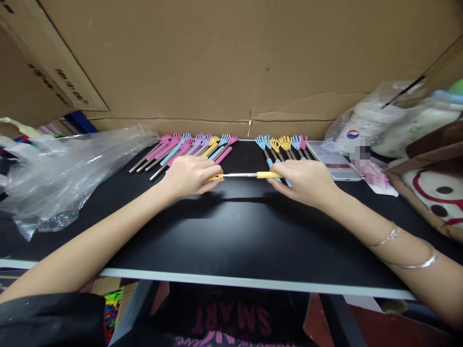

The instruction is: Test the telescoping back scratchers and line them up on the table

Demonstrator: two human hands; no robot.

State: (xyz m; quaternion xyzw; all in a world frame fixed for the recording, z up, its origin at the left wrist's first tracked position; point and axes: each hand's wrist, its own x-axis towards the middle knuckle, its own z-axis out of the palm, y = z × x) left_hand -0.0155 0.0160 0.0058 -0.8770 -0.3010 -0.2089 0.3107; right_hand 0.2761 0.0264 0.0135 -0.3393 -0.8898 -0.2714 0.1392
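Plastic bag: a clear, crumpled bag lies at the left of the black table.
Left row: back scratchers in pink, blue, purple and yellow lie slanted side by side, heads toward the cardboard wall.
Left hand: the left hand, in front of that row, has thumb and fingers pinched on one yellow end of the held scratcher.
Held scratcher: the yellow back scratcher spans level between both hands above the table, its silver rod bare in the middle.
Right hand: the right hand is clamped on the other yellow end.
Right row: blue, yellow and pink scratchers lie just behind that hand.
Far right: a phone lies near a white cup.
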